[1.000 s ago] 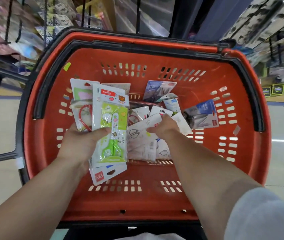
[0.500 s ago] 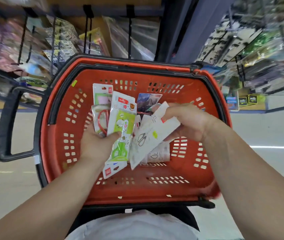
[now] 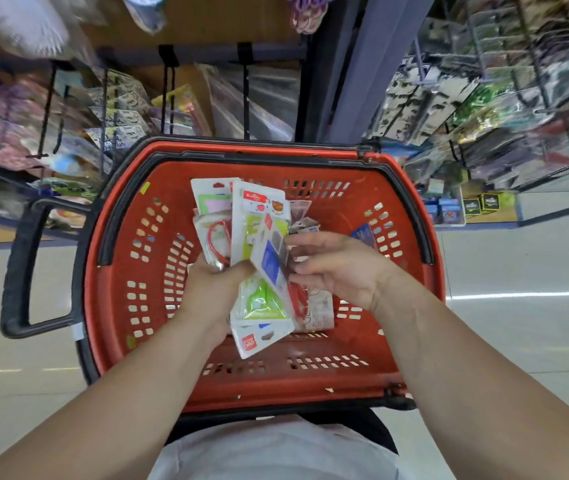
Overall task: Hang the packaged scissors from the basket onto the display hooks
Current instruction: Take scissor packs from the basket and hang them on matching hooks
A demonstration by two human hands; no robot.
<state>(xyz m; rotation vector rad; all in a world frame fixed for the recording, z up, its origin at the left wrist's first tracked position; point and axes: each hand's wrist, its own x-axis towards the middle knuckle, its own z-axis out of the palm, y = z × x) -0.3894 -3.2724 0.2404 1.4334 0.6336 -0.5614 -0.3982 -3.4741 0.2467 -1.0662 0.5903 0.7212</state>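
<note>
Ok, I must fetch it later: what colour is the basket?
The basket is red, with a black rim and handle; the head view shows it.

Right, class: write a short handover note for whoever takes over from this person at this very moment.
Left hand: grips a fan of scissors packs above the basket.
Right hand: pinches the edge of a blue pack at the front of that fan.
In the basket: other packs lie on the bottom.
Done: several packs gathered; those in hand not hung yet.
Left: hang every pack on the display hooks beyond the basket.
</note>
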